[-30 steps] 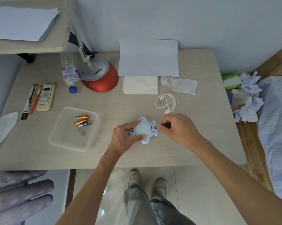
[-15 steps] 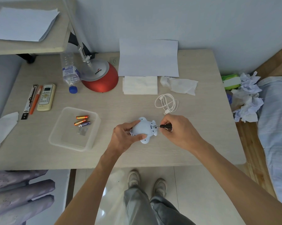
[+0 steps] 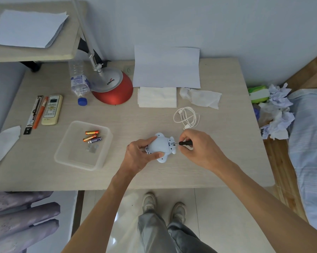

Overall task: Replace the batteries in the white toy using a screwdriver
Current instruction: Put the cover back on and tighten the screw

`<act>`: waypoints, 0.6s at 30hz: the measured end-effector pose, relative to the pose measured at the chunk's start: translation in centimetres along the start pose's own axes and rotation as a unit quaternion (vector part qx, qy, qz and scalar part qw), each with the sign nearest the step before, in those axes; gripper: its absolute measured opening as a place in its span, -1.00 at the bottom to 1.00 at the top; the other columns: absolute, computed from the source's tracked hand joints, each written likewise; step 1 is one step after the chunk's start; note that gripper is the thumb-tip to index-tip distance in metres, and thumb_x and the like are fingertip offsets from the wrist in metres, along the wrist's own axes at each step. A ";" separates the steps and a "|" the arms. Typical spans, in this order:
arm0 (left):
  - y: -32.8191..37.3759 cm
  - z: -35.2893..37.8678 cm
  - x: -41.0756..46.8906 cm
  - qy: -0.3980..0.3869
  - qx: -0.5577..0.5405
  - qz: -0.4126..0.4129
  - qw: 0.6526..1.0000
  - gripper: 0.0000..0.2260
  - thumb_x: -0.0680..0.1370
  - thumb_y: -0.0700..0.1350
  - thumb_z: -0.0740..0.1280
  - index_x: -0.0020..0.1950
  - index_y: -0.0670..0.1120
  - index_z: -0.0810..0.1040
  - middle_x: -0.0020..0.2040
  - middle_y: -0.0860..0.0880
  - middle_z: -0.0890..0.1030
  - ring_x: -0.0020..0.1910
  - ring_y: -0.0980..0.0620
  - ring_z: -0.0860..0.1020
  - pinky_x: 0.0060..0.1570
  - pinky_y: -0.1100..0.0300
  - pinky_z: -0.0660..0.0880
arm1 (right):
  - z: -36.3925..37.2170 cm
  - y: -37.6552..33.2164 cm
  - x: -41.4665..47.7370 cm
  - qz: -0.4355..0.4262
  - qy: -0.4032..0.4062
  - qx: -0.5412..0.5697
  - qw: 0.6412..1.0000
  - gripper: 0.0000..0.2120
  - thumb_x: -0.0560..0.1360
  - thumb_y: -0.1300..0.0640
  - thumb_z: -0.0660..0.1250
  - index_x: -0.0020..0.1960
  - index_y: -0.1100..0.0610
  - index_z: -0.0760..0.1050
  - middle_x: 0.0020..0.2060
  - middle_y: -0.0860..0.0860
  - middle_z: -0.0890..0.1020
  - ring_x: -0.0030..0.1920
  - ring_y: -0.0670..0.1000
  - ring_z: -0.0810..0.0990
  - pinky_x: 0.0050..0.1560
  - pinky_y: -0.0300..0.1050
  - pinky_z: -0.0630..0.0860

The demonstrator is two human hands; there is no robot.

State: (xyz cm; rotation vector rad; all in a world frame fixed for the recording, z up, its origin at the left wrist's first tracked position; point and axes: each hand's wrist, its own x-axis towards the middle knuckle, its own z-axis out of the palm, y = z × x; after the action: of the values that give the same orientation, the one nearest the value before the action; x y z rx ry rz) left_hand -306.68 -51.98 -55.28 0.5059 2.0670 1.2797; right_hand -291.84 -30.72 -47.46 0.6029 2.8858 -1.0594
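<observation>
A: Item: toy (image 3: 159,146). Location?
B: Near middle of the table (image 3: 227,143), gripped round its body by the left hand (image 3: 135,156).
A: Right hand (image 3: 199,150)?
B: Fingers pinch the screwdriver (image 3: 185,142), with its tip at the toy's right end.
A: Handling?
B: Likely light, hard, smooth plastic. Hold the body, not the stubby limbs.
A: Batteries (image 3: 92,132)?
B: In the tray (image 3: 81,156).

Both bare forearms reach forward and converge. The left hand (image 3: 137,157) curls round the small white plastic toy (image 3: 160,146), thumb on its near side. The right hand (image 3: 199,150) pinches the slim black-handled screwdriver (image 3: 185,142) between thumb and fingertips.
</observation>
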 end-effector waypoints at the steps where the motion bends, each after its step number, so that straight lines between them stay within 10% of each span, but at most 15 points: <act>1: 0.0 0.0 0.0 0.000 0.000 0.001 1.000 -0.37 0.33 0.04 0.76 0.39 0.07 0.71 0.20 0.05 0.74 0.14 0.11 0.72 0.19 0.12 0.68 | 0.1 0.1 0.1 0.003 0.003 0.002 1.000 -0.90 0.55 0.11 0.50 0.03 0.03 0.60 -0.12 -0.13 0.70 -0.06 -0.02 0.71 0.00 0.12 0.66; 11: 0.0 0.1 0.0 0.001 0.010 0.008 1.000 -0.36 0.34 0.02 0.76 0.40 0.07 0.70 0.19 0.06 0.73 0.13 0.13 0.71 0.15 0.20 0.66 | 0.4 -0.4 0.6 0.046 0.024 -0.119 0.992 -0.43 0.68 -0.19 0.33 -0.39 0.09 0.32 -0.55 0.00 0.35 -0.44 0.17 0.36 -0.35 0.00 0.42; 18: 0.1 0.0 0.1 0.002 0.018 0.009 1.000 -0.37 0.34 -0.01 0.76 0.40 0.05 0.70 0.18 0.08 0.73 0.12 0.19 0.69 0.11 0.29 0.62 | -0.9 0.3 -0.5 0.101 0.097 -0.016 0.990 -0.55 0.72 -0.11 0.31 -0.29 0.03 0.32 -0.50 -0.08 0.39 -0.43 0.07 0.40 -0.33 -0.01 0.35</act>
State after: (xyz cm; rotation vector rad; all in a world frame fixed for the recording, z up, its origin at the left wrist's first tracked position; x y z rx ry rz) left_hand -306.71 -51.88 -55.24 0.5401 2.0963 1.2557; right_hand -291.17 -30.16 -46.90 1.0242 2.9110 -0.9767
